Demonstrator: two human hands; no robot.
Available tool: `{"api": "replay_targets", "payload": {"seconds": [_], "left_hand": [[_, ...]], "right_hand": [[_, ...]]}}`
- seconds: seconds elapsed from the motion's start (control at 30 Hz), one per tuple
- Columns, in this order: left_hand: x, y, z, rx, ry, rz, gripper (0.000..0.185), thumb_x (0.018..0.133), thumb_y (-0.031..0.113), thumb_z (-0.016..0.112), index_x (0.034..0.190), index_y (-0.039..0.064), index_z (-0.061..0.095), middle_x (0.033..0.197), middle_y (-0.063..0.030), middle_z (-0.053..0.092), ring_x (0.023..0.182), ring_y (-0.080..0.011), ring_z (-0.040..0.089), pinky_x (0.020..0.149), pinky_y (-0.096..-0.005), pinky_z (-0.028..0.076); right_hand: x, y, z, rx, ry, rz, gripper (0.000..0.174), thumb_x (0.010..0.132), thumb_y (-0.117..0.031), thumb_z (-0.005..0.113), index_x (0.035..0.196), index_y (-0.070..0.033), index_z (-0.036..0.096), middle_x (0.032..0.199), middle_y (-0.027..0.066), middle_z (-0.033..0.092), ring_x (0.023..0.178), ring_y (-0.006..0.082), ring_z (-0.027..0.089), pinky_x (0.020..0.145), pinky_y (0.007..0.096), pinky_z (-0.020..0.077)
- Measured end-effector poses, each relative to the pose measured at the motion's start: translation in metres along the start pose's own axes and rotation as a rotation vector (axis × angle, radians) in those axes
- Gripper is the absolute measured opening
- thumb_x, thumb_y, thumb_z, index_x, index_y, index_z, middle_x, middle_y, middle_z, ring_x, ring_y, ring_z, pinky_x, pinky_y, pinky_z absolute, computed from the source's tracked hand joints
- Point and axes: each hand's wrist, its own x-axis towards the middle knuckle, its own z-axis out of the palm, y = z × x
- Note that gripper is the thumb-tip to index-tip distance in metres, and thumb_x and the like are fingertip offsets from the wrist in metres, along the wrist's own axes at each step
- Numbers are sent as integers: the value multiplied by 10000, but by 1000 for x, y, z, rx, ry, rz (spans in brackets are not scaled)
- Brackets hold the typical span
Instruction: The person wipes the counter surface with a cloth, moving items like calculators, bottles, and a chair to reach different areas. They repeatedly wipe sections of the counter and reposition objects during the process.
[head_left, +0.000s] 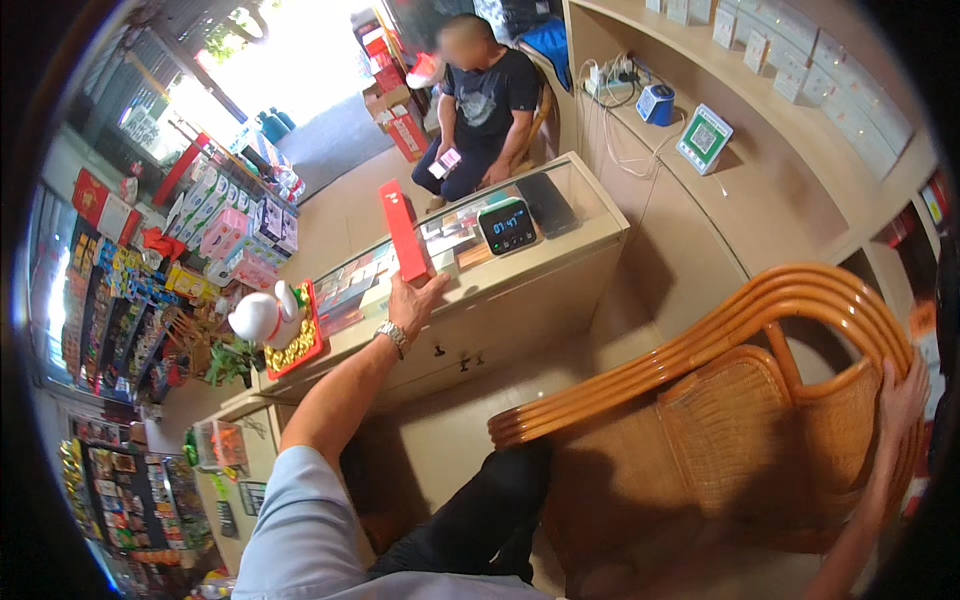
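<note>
My left hand (412, 306), with a metal-band watch on its wrist, reaches over the glass-topped counter (517, 300). Its thumb and fingers are around the near end of a long red box (405, 229), which points away across the glass. Right beside that hand is a small pale box (444, 264). Farther right on the glass stands a digital clock (506, 226), with a dark flat device (547, 202) next to it. At the right rim, my right hand (902, 397) grips the back rail of a rattan armchair (720, 420).
A white lucky-cat figure (262, 319) sits on the counter's left end. Beyond the counter, a seated person (487, 97) holds a phone (445, 163). A side cabinet bears a blue speaker-like device (656, 105) and a green code stand (703, 140). Stocked shelves (120, 495) line the left.
</note>
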Motion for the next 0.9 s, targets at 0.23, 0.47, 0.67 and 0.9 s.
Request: {"api": "replay_targets", "payload": {"seconds": [0.23, 0.47, 0.67, 0.9], "left_hand": [[-198, -109, -24, -93, 25, 409, 659, 934, 358, 749, 1372, -70, 505, 1260, -242, 568, 1111, -317, 579, 962, -433, 491], [-434, -252, -107, 18, -640, -654, 581, 945, 409, 723, 1281, -58, 643, 1137, -178, 731, 1013, -259, 688, 885, -380, 550], [-461, -319, -144, -193, -549, -736, 333, 968, 334, 710, 975, 3, 669, 833, -101, 650, 671, -170, 586, 585, -356, 488], [-496, -315, -164, 198, -411, -318, 641, 933, 399, 720, 1311, -103, 593, 1167, -262, 713, 1097, -322, 697, 964, -384, 533]], "right_hand": [[-174, -149, -81, 472, -12, -68, 628, 986, -230, 588, 1539, -1, 398, 1615, 227, 349, 1522, 397, 273, 1258, 556, 144], [-556, -200, -241, 646, -1077, 227, 873, 870, -383, 757, 1551, -19, 351, 1659, 284, 142, 1527, 508, 107, 1210, 660, 67], [-713, -212, -295, 884, -1170, 446, 842, 1018, -438, 541, 1651, -91, 108, 1724, 161, -45, 1535, 456, 178, 1173, 638, 247], [-726, -235, -279, 694, -1287, 606, 850, 1003, -433, 552, 1665, -197, 73, 1739, 55, -44, 1523, 437, 238, 1153, 628, 297]]}}
